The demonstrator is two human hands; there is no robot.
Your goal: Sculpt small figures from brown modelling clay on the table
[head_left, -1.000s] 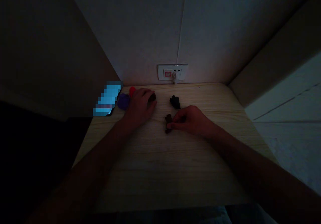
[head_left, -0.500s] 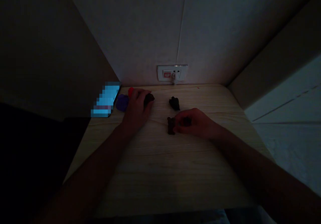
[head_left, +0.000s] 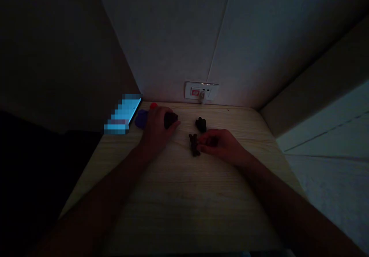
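Note:
My left hand is closed around a dark rounded lump at the back left of the wooden table; its thumb lies along the near side. A small dark brown bear-shaped figure is on the table in front of me. The thumb and fingertips of my right hand pinch its right side. Just behind that figure sits a black lumpy piece, touched by neither hand. The dim light hides fine detail and what the pieces are made of.
Beside my left hand lie a purple object and a small red round one. A lit phone, its screen blurred, stands at the left edge. The wall behind carries a socket plate with a plug. A pale panel borders the right.
The view has turned and tipped a little. My right hand has shifted the bear-shaped figure slightly left, and it is now slightly tilted. More of the lump in my left hand shows.

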